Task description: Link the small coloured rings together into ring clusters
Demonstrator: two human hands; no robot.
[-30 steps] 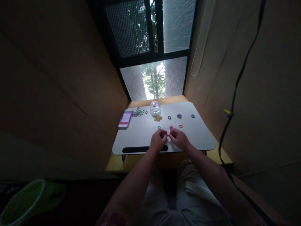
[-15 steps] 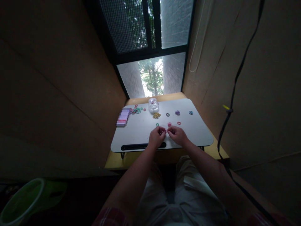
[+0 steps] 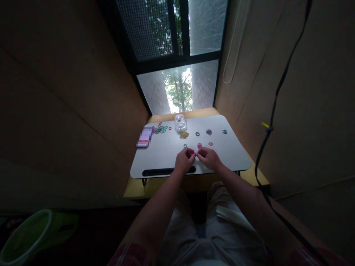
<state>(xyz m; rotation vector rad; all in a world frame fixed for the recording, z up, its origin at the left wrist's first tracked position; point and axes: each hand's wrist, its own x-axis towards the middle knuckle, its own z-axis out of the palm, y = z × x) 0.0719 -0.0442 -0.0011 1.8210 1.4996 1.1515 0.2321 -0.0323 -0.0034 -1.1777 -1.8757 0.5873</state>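
Observation:
My left hand and my right hand meet over the near part of the white tabletop. Both are closed in a pinch, fingertips almost touching, on a small pink ring that my fingers mostly cover. Just beyond the fingertips lies a little group of pink rings. A green ring lies beyond my left hand, and a red ring beyond my right. Farther back are a yellow ring pile, a dark ring, a purple cluster and a blue-green cluster.
A clear jar stands at the back of the tabletop, left of centre. Mixed red and green rings lie near a blurred-out flat object. A black slot runs along the front edge. A dark strap hangs at right.
Both hands keep their pinch on the pink ring, with barely any finger movement. The whole view has shifted very slightly; the rings on the tabletop stay where they were.

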